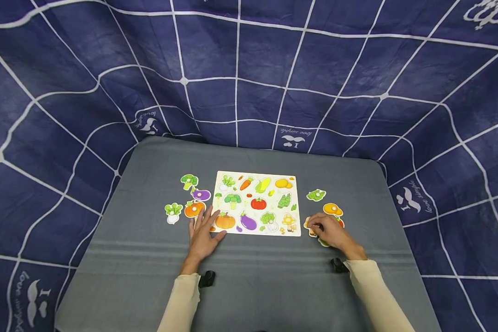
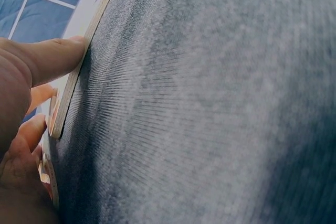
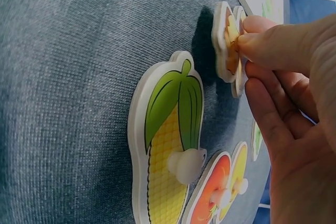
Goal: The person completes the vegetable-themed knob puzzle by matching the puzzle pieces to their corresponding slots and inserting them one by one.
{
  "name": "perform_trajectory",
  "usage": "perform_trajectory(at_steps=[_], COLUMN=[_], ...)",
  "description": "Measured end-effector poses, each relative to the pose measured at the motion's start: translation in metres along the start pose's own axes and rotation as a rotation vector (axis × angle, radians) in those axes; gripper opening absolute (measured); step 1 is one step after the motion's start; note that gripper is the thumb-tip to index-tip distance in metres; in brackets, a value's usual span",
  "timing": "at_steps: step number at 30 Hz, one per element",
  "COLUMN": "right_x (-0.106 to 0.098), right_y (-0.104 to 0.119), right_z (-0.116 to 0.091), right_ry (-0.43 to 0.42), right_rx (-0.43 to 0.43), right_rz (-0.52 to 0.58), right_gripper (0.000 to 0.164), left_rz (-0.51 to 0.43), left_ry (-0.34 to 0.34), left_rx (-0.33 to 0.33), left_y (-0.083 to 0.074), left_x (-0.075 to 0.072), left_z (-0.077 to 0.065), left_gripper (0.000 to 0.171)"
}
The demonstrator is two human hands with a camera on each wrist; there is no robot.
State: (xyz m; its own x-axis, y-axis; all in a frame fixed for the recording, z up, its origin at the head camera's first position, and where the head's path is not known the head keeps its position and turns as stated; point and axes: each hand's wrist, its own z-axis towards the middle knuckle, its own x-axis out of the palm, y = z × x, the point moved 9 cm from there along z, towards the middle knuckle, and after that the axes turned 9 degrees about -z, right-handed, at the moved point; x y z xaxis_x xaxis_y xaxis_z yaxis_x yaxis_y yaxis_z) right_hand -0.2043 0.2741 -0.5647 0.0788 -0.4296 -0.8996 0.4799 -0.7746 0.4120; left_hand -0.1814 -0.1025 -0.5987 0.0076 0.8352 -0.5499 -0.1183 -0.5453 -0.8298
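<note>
A white puzzle board [image 1: 274, 228] printed with vegetables lies on the grey cloth. My left hand [image 1: 202, 239] rests at its lower left corner, fingers extended and spread. In the left wrist view the thumb [image 2: 58, 59] touches the board's edge; the other fingertips are partly hidden. The pumpkin piece [image 1: 193, 208] lies by those fingertips. To the right of the board, my right hand [image 1: 334, 234] pinches a mushroom piece [image 3: 227, 45] between thumb and fingers, its face tilted. Near that hand lie a corn piece [image 3: 170, 114] with a white knob and a tomato piece [image 3: 210, 187].
Left of the board lie a broccoli piece [image 1: 188, 181], an eggplant piece [image 1: 201, 194] and a turnip piece [image 1: 173, 212]. On the right are a green vegetable piece [image 1: 316, 195] and a potato piece [image 1: 333, 209]. A blue curtain [image 1: 257, 101] surrounds the table.
</note>
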Motion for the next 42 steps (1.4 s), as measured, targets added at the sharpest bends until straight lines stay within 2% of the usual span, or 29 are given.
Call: perform_trajectory(at_steps=[14, 29, 35, 42], right_x=[-0.005, -0.006, -0.007, -0.009], right_y=[-0.001, 0.008, 0.010, 0.016], right_z=[0.004, 0.013, 0.015, 0.021], right_ry=[0.034, 0.016, 0.016, 0.037], right_rx=[0.046, 0.005, 0.020, 0.034], right_rz=[0.001, -0.033, -0.039, 0.001], right_gripper=[0.012, 0.012, 0.013, 0.012], left_rz=[0.007, 0.005, 0.010, 0.011], left_ry=[0.018, 0.013, 0.013, 0.006], left_rx=[-0.008, -0.004, 0.001, 0.005], left_y=[0.002, 0.002, 0.001, -0.001], left_x=[0.002, 0.002, 0.003, 0.002], left_z=[0.002, 0.001, 0.002, 0.002], left_gripper=[0.068, 0.069, 0.069, 0.069])
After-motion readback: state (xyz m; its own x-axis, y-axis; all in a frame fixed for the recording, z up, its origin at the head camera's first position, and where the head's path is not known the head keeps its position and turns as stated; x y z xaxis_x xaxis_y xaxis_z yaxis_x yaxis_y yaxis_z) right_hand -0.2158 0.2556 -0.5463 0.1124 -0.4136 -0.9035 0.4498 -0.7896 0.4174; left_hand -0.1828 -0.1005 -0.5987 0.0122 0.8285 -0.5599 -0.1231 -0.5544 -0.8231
